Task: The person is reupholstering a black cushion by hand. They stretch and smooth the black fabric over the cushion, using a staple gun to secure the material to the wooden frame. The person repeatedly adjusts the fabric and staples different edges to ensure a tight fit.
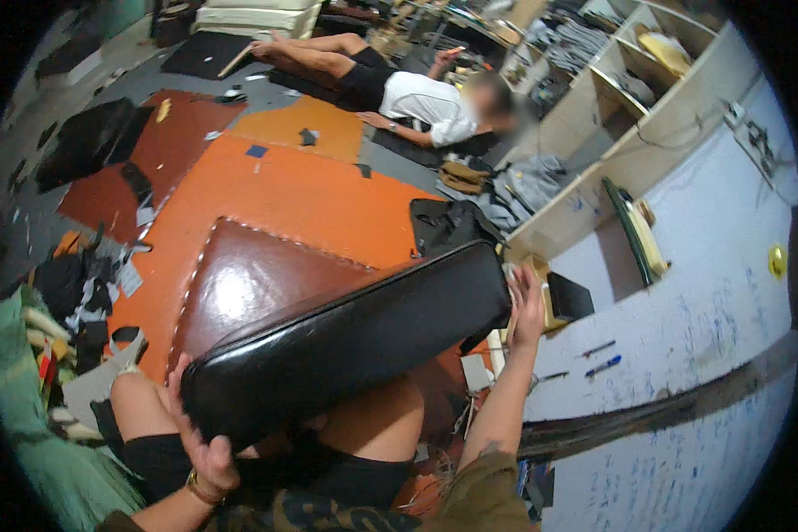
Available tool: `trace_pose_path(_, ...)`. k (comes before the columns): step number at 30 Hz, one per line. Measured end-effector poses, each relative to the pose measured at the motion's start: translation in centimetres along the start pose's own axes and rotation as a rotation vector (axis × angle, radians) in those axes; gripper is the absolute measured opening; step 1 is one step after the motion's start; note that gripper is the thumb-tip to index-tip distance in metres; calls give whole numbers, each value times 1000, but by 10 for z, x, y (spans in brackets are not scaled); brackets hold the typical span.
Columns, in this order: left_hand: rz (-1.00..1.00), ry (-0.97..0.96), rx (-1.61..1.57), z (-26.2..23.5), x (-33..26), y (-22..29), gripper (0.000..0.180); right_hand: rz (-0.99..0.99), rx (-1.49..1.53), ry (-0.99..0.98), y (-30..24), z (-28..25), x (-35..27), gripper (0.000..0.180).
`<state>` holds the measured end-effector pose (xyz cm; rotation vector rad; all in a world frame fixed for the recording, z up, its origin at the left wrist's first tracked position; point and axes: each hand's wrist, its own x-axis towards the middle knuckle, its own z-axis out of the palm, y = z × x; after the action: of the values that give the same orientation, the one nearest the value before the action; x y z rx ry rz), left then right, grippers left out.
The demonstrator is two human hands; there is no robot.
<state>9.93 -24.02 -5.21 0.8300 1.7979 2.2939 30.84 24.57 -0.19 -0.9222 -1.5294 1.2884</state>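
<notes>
Gripping opposite ends, both hands on black cushion, long axis slanting lower-left to upper-right.

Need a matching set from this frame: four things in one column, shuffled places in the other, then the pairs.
Things:
1. black padded cushion
2. brown glossy panel
3. blue pen
4. person in white shirt

Places:
A. lying on the floor at the far end
B. on the white worktop at right
C. held at both ends by the left hand and right hand
D. on the orange sheet, behind the cushion

Pairs: 1-C, 2-D, 3-B, 4-A
</notes>
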Motion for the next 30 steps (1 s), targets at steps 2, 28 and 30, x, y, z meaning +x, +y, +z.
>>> trace_pose_path(2,-48,-20,-54,-2,-3,-7,99,72,233,-269,-15,-9,36,55)
trace_pose_path(28,-12,-138,663,-148,256,-11,39,268,335,-208,-38,125,-119,44)
trace_pose_path(30,192,-96,1017,-133,267,-23,39,176,127,-147,-51,150,-114,45)
